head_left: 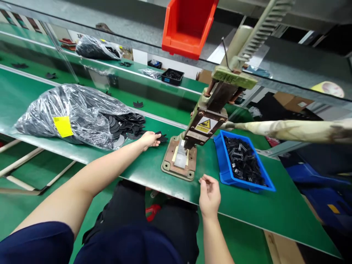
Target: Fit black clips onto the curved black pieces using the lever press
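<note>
My left hand [150,140] pinches a flat black curved piece [162,137] just left of the hand press. Beside that hand lies a heap of similar black pieces [128,124], spilling from a clear plastic bag [74,106] with a yellow label. The hand press [205,123] stands on a metal base [178,172], and a pale block [180,157] sits under its ram. My right hand [210,192] is closed over the table, between the base and a blue bin [223,161]. Its fingers are curled together, and whether they hold something small cannot be seen.
Small black parts [243,159] fill the blue bin. The press's long wrapped lever [291,130] reaches right above it. A red bin [189,33] hangs overhead. Behind, the green conveyor carries a loose black piece [138,104]; farther back stands a black tray [172,76].
</note>
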Available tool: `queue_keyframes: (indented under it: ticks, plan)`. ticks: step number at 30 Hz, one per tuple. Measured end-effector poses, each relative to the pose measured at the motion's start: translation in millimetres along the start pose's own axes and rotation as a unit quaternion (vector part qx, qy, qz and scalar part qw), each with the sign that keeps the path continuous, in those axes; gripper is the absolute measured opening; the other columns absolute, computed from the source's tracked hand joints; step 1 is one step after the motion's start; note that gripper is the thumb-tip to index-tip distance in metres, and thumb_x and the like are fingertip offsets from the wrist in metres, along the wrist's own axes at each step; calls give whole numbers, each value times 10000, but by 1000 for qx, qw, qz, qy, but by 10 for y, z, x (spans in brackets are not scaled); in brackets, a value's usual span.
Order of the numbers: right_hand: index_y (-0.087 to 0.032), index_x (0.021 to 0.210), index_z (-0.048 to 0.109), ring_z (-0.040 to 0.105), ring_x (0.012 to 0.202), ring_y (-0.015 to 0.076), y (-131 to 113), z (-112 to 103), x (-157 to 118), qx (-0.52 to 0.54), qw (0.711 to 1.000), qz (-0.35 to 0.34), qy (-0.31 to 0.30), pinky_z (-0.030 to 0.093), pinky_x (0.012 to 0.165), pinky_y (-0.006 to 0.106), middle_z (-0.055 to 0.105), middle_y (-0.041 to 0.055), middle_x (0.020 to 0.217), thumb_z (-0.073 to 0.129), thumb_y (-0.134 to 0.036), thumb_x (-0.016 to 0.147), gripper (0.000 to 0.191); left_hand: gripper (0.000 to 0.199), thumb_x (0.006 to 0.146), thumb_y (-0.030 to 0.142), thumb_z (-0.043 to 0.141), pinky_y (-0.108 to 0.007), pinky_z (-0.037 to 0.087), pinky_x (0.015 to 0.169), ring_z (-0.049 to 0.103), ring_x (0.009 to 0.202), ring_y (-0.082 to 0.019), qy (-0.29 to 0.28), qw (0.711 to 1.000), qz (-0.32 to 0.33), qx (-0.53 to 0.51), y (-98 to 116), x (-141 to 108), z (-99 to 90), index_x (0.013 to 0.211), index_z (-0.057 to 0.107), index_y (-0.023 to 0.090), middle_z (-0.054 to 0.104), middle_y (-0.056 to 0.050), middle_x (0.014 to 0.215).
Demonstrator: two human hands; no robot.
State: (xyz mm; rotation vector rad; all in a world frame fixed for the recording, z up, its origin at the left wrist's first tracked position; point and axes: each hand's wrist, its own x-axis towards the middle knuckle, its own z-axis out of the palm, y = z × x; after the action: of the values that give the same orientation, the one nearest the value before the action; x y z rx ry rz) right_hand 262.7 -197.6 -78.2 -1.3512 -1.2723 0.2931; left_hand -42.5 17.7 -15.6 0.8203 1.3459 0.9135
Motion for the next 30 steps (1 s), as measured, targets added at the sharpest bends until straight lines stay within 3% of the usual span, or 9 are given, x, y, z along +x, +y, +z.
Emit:
queue_keyframes:
  ticks: [6, 10, 14, 20, 25, 27, 30]
  plan:
    - [-203, 1100, 733, 728, 974, 196, 46, -42, -64, -47, 998, 26, -15, 632, 853, 372, 726, 97, 1103, 665, -398, 974, 242, 221, 1020, 348, 716, -213, 609, 639, 721, 638, -120, 18, 998, 55, 0, 495, 1008, 470, 1021, 641, 140, 754, -89, 837]
    - [-206, 1105, 720, 725, 957, 202, 34, -66, -64, -53, 998, 32, -13, 636, 842, 384, 721, 93, 1082, 634, -415, 993, 252, 293, 947, 376, 783, -307, 643, 731, 759, 728, -178, 31, 994, 98, 26, 395, 1267, 605, 1080, 669, 142, 776, -123, 933]
    - [-217, 1089, 713, 723, 947, 200, 17, -51, -51, -42, 999, 28, -21, 633, 833, 381, 714, 87, 1065, 588, -416, 1020, 245, 256, 912, 384, 814, -285, 596, 741, 711, 671, -151, 31, 984, 164, 69, 60, 1162, 527, 913, 677, 168, 759, -63, 832]
    - [-248, 1074, 757, 707, 884, 175, -217, -152, 80, -62, 995, 18, -82, 624, 816, 355, 736, 65, 1000, 501, -438, 1054, 320, 430, 994, 559, 673, -232, 500, 570, 604, 550, -119, -48, 965, 229, 120, -244, 826, 221, 793, 659, 179, 696, -26, 684]
    - [-258, 1120, 771, 705, 1033, 198, -336, -670, 690, -172, 983, 20, -57, 599, 973, 398, 756, 75, 1113, 509, -485, 1035, 356, 477, 1010, 583, 610, -230, 478, 530, 579, 518, -121, -61, 950, 261, 161, -415, 715, 47, 773, 677, 175, 665, -29, 619]
    - [-234, 1147, 757, 688, 1046, 211, -283, -946, 1027, -236, 971, 41, -28, 581, 1002, 420, 743, 95, 1174, 540, -479, 1012, 355, 456, 1012, 568, 603, -232, 487, 543, 595, 542, -125, -62, 949, 265, 159, -459, 664, 26, 793, 677, 175, 675, -32, 640]
    - [-186, 1130, 748, 670, 978, 212, -131, -1286, 1486, -333, 938, 98, -18, 563, 1035, 459, 737, 108, 1097, 583, -442, 985, 337, 430, 1004, 564, 602, -243, 497, 562, 612, 574, -139, -55, 948, 265, 167, -491, 608, 26, 813, 671, 184, 690, -36, 667]
